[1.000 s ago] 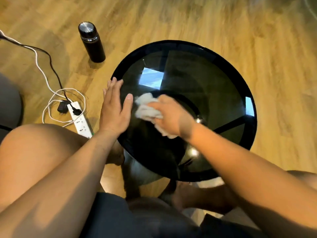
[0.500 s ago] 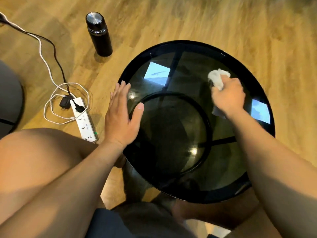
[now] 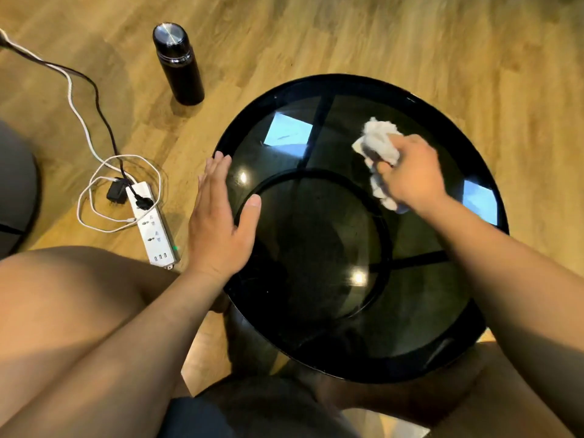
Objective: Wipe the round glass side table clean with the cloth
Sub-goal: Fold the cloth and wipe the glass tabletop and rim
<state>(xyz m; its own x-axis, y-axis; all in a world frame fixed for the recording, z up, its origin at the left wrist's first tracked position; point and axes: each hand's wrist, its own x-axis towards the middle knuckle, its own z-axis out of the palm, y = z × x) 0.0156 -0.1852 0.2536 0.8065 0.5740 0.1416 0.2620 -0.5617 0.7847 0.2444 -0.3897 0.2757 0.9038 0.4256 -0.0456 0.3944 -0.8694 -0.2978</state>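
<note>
Filling most of the view, the round glass side table (image 3: 316,311) stands on the wood floor (image 3: 347,36). Its dark top is hard, smooth and glossy. A cloth should glide over it easily, but glass would likely chip or tip under a heavy lean, so any steadying belongs at the rim. The left hand (image 3: 218,222) lies flat on the table's left edge, fingers straight and together, thumb spread onto the glass. The right hand (image 3: 410,172) sits over the far right part of the top, fingers curled round the cloth (image 3: 379,140). That white cloth is bunched, soft and light, and seems pressed to the glass; whether it is damp is unclear. A fist round its middle suits it.
</note>
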